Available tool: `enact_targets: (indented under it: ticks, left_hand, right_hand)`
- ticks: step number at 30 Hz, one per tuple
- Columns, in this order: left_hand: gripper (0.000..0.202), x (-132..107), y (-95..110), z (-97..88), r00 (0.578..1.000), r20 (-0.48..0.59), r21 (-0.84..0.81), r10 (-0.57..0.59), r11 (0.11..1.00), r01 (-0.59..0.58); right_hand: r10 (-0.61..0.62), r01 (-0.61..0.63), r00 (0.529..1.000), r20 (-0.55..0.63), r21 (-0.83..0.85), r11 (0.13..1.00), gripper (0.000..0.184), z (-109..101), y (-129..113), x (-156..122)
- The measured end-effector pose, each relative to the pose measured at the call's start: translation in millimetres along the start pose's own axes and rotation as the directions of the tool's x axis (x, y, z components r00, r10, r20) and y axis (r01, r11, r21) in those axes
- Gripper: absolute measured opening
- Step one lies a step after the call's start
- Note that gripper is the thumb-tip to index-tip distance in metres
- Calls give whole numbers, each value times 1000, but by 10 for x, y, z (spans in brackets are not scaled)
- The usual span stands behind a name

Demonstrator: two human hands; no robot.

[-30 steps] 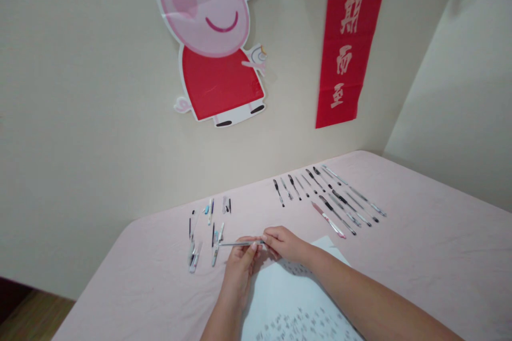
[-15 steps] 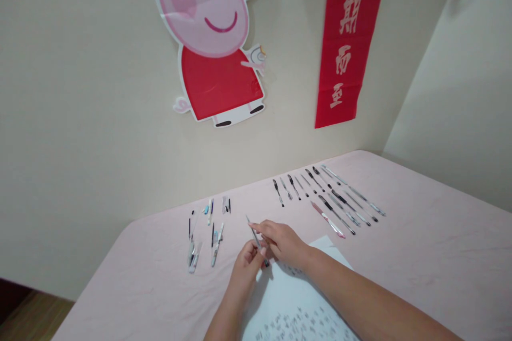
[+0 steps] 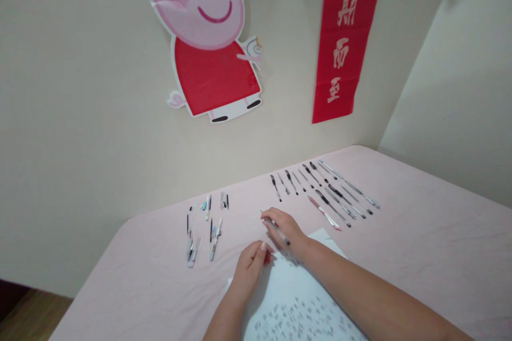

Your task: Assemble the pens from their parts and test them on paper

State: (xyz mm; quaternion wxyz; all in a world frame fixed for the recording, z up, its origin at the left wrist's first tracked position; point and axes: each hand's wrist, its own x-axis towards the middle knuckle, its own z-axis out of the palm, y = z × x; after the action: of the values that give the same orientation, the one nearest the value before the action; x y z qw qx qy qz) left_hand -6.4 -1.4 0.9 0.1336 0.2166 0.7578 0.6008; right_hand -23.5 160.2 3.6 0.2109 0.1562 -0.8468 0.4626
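Observation:
My right hand (image 3: 286,229) is closed on a slim pen (image 3: 279,232). The pen slants, with its thin point toward the upper left and its dark end over the back of the hand. Beneath both hands lies white paper (image 3: 296,287) covered with small handwritten characters. At the paper's upper left edge, my left hand (image 3: 251,264) is closed with the thumb against curled fingers. What it holds, if anything, is hidden.
Several pens (image 3: 330,208) lie in slanted rows at the right back of the pink-covered table (image 3: 152,287). On the left are small groups of pen parts (image 3: 214,237). A wall with a pig cutout (image 3: 216,74) and a red banner (image 3: 340,53) stands behind.
The pen has left my left hand and is now in my right hand alone, which has moved slightly up and right. The view has tilted down a little.

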Motion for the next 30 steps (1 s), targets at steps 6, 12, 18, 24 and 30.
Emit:
enact_targets:
  ticks: [6,12,18,24,30]
  left_hand:
    - [31,-9,-17,3,989,105,239,101,963,-124]
    - [27,-7,-16,6,992,81,247,100,962,-117]
    - [26,-3,-37,9,993,72,242,93,964,-108]
    - [29,15,-53,-1,991,81,258,102,959,-120]
    - [29,14,-43,4,992,76,251,103,961,-119]
  right_hand:
    - [310,-267,945,-105,301,915,37,-42,65,3]
    - [431,-394,902,21,449,802,51,-145,34,-148]
    - [397,-408,912,103,313,857,18,-307,-13,-507]
    - [476,-507,861,179,229,831,1,-466,-68,-812]
    - [450,-455,871,197,-23,890,6,-503,-145,-871]
